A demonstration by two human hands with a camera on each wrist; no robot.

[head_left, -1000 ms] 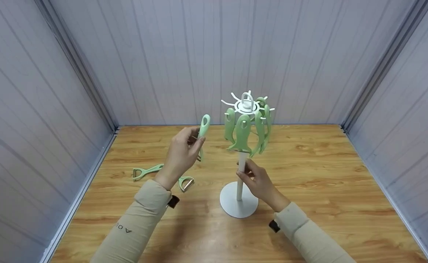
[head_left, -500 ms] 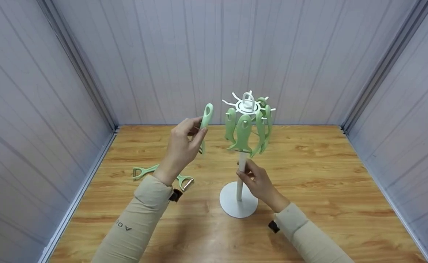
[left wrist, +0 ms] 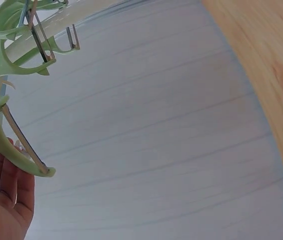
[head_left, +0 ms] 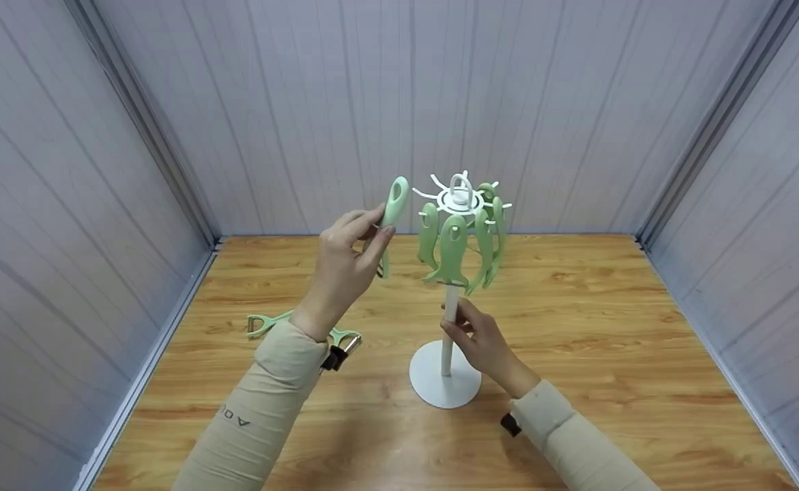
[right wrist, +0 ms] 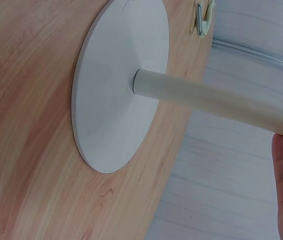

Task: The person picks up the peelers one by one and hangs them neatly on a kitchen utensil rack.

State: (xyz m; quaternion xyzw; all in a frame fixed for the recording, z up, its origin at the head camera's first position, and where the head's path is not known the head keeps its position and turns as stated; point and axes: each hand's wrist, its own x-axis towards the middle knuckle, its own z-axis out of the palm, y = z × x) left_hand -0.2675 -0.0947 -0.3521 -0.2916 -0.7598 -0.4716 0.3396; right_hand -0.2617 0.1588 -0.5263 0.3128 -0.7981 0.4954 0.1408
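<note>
A light green peeler (head_left: 396, 199) is pinched upright between the thumb and fingers of my left hand (head_left: 348, 256), its holed handle end on top, just left of the rack's hooks. In the left wrist view the blade end of this peeler (left wrist: 20, 145) points toward the camera. My right hand (head_left: 484, 341) grips the white post (head_left: 447, 351) of the rack, under the hanging tools. Several green peelers (head_left: 453, 249) hang by their handle holes from the hooks on the front and right side. Bare white hooks (head_left: 435, 180) stick out at the left and back.
Two more green peelers lie on the wooden table at the left, partly hidden by my left forearm; one peeler head (head_left: 258, 325) shows beyond the sleeve. The round white base (head_left: 433, 389) stands on the table (head_left: 576, 286). Panelled walls (head_left: 317, 116) enclose the back and sides.
My left hand has risen and moved slightly right with the peeler, bringing its handle end up near hook height. The right hand and the rack have stayed in place.
</note>
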